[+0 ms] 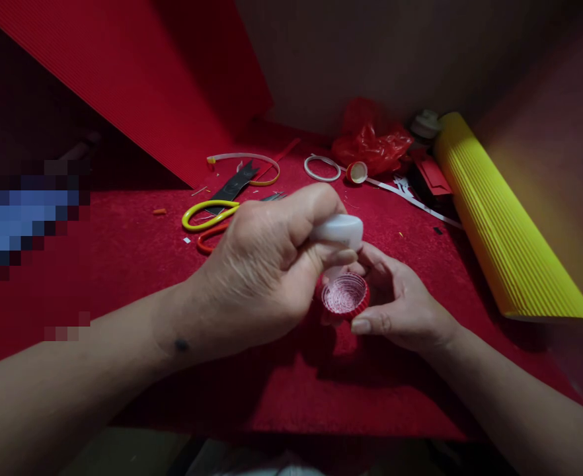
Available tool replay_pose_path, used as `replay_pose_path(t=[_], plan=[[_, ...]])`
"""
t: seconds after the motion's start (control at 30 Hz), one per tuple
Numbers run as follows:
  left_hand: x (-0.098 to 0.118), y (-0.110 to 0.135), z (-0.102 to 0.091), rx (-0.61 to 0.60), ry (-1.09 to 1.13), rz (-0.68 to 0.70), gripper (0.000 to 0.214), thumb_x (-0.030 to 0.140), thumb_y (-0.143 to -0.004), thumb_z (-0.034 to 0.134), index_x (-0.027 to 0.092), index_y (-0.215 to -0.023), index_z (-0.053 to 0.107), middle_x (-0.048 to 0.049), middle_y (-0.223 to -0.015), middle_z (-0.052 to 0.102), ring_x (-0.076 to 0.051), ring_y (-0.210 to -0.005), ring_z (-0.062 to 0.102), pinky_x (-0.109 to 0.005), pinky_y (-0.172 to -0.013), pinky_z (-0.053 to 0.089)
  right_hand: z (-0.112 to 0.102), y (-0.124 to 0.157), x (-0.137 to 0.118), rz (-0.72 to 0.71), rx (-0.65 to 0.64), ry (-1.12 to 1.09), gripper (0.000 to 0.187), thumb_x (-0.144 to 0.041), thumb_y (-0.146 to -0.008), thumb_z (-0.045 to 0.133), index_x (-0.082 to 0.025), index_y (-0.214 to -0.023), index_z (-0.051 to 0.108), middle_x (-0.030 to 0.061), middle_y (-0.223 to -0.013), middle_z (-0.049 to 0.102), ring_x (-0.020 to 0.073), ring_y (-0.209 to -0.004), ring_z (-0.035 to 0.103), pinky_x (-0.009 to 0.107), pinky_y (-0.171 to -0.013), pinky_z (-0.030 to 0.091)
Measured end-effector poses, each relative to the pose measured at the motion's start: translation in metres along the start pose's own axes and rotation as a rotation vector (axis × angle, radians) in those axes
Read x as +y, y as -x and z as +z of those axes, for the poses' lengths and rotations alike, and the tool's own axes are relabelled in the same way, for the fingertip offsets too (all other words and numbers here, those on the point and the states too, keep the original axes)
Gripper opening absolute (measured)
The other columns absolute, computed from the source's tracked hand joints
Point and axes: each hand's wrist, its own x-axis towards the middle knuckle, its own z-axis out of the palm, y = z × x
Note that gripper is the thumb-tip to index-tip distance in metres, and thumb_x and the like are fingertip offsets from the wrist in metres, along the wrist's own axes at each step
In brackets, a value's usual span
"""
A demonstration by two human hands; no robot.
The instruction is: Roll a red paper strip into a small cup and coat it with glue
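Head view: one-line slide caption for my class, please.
Left hand holds a white bottle over a ridged red cup in the right hand.

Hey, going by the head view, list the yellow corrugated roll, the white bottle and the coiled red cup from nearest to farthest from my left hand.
From the left hand:
1. White bottle: held in it.
2. Coiled red cup: just to its right, in the right hand.
3. Yellow corrugated roll: far right, beyond the right hand.

Crumpled red plastic bag (371, 140) near a rolled yellow corrugated sheet (507, 231)
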Motion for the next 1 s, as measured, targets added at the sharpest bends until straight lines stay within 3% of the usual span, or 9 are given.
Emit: replay_pose_path(t=[0.17,0.27,0.37,0.6,1.0], plan=[[0.002,-0.006,-0.001,-0.001,0.183,-0.165,0.014,0.01,-0.079,0.057,0.016,-0.067,0.059,0.0027,-0.056,0.054,-0.009,-0.048,0.049,-0.021,-0.042,0.038,0.001,-0.001,-0.001,-0.004,0.009,-0.042,0.06,-0.009,-0.059,0.083,-0.019,-0.11,0.054,-0.0007,-0.086,0.063,0.0115,-0.074,0.063,0.019,-0.063,0.052],[0.003,-0.01,0.001,-0.075,0.335,-0.244,0.014,0.012,-0.08,0.057,0.016,-0.067,0.058,0.0019,-0.057,0.058,-0.009,-0.045,0.052,-0.02,-0.039,0.041,-0.001,-0.001,0.0,0.005,0.004,-0.058,0.06,-0.008,-0.059,0.082,-0.02,-0.11,0.053,-0.0005,-0.087,0.062,0.011,-0.074,0.062,0.02,-0.065,0.052],[0.003,-0.013,0.001,-0.159,0.459,-0.276,0.014,0.012,-0.083,0.055,0.016,-0.07,0.058,0.0009,-0.059,0.062,-0.01,-0.046,0.057,-0.019,-0.043,0.047,-0.003,-0.001,0.001,0.022,0.004,-0.077,0.062,-0.009,-0.059,0.082,-0.02,-0.112,0.052,0.0004,-0.09,0.061,0.0117,-0.076,0.062,0.022,-0.067,0.052],[-0.001,-0.016,-0.002,-0.211,0.559,-0.322,0.015,0.015,-0.086,0.054,0.014,-0.071,0.057,-0.0007,-0.06,0.065,-0.012,-0.051,0.062,-0.019,-0.047,0.052,-0.004,-0.003,-0.001,0.024,0.01,-0.088,0.062,-0.009,-0.057,0.084,-0.019,-0.11,0.053,0.0001,-0.089,0.061,0.0109,-0.077,0.061,0.022,-0.068,0.051],[0.005,-0.011,-0.001,-0.081,0.554,-0.371,0.012,0.013,-0.077,0.061,0.015,-0.067,0.058,0.0006,-0.06,0.061,-0.007,-0.043,0.05,-0.018,-0.039,0.042,-0.004,-0.001,-0.002,-0.008,-0.011,-0.035,0.06,-0.01,-0.06,0.083,-0.02,-0.112,0.053,0.0004,-0.089,0.062,0.0109,-0.075,0.061,0.021,-0.066,0.053]])
